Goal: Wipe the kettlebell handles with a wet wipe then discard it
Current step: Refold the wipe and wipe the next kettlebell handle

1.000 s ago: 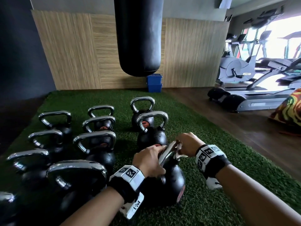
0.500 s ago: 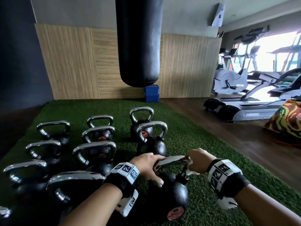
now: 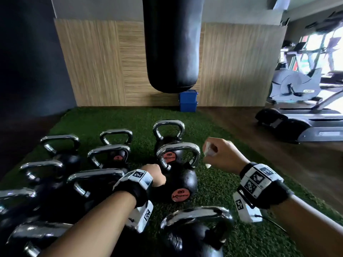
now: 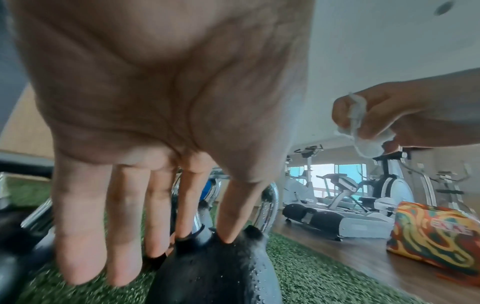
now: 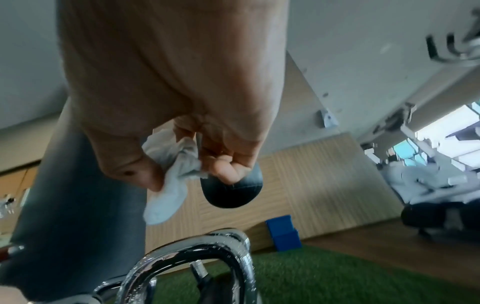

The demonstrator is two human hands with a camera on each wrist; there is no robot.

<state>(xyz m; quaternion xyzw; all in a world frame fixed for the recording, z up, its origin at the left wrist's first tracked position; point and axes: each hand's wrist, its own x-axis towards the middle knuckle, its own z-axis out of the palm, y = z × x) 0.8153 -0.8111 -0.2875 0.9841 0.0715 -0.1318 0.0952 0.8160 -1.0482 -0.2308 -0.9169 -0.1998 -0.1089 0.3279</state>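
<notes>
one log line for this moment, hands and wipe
left hand: fingers straight, on kettlebell | right hand: raised, holds wet wipe | handle: unwiped

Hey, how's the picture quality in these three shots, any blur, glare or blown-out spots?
Head view: window blown out, wall panels and nearest kettlebell smeared. Left wrist view: left hand fills the frame, turf streaked. Right wrist view: tilted, wet wipe soft, chrome handle glaring.

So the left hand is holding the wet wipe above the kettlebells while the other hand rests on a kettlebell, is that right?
Not quite: the right hand grips the wet wipe, as the left wrist view shows. The left hand holds nothing; its straight fingers rest on a kettlebell.
</notes>
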